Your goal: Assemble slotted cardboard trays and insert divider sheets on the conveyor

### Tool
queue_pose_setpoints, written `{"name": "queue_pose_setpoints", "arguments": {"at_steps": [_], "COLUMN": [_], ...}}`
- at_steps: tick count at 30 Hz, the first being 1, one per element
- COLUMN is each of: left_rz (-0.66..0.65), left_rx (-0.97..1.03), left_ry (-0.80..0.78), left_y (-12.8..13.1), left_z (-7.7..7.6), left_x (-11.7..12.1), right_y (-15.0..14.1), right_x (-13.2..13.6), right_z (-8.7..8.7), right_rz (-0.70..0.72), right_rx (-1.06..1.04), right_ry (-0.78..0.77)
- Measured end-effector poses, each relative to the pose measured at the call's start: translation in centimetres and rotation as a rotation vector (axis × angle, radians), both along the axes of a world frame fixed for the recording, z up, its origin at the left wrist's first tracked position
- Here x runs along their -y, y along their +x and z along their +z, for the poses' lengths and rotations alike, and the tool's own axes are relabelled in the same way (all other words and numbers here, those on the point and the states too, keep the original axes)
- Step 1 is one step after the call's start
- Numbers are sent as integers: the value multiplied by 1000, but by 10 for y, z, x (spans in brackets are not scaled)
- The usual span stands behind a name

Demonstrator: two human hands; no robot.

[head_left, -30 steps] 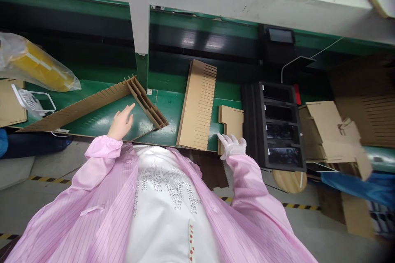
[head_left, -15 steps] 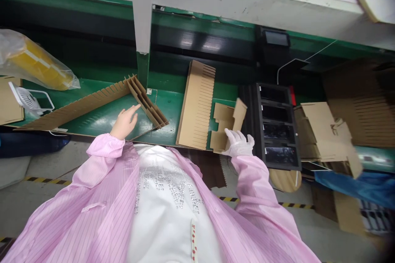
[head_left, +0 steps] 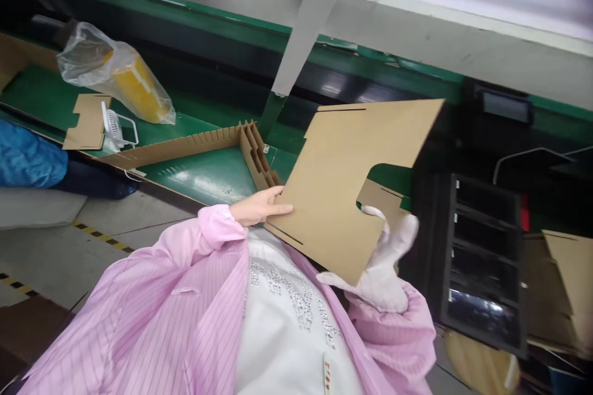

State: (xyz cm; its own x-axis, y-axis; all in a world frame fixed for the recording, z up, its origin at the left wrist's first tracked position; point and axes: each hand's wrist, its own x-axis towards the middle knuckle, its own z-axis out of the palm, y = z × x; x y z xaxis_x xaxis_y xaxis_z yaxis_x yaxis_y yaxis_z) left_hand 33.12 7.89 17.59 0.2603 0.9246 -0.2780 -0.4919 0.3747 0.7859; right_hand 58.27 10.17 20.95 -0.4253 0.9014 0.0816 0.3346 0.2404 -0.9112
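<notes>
A flat cardboard sheet (head_left: pixel 338 173) with slits and cut-out notches is raised and tilted in front of my body. My bare left hand (head_left: pixel 262 205) grips its left edge, with the fingers lying over the face of the sheet. At the right edge, my gloved right hand (head_left: pixel 384 265) holds it near the lower corner, thumb beneath and fingers by the notch. To the left of the sheet stand joined cardboard divider strips (head_left: pixel 257 154), connected to a long slotted strip (head_left: pixel 185 147). More cardboard (head_left: pixel 386 194) lies behind the sheet, partly hidden.
A black tray (head_left: pixel 486 265) with dark panels stands at right, beside folded cardboard (head_left: pixel 569 284). Left are a small white fan (head_left: pixel 115 126) and a plastic bag (head_left: pixel 139 86) with yellow contents. A grey post (head_left: pixel 310 31) rises behind the bench. Blue fabric (head_left: pixel 30 154) shows far left.
A cardboard sheet has been lifted from the right side of the bench, and both hands now hold it. My left hand moved right to its edge. The view has turned leftward.
</notes>
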Motion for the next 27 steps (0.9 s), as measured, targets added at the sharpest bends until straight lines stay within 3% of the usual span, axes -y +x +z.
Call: {"name": "queue_pose_setpoints", "arguments": {"at_steps": [3,5,10,14,17,21,27], "left_rz": [177,265,291,329,142,-126,-218], "left_rx": [-8,-88,-352,-887,-1229,-1427,-1511], "left_ry": [55,79,154,189,182,121,110], "left_y": [-2,-8,-27,-48,-58,-50,-30], "left_z": [-4,-9,-21,-29,-37,-47,-54], "left_x": [8,15,34,46,52,52,48], "right_y": [-14,-21,-51,-72,-85,-102,-113], "right_x": [-11,-19,-32,-34,-30,-19,-10], "right_z": [2,3,10,23,28,19,6], "right_rz": [140,158,-27,-185,-217,-141,-51], "right_rx": [80,187,626,807,930,1033,1114], "right_ry": [-68,-150,-201,-97,101,288,516]}}
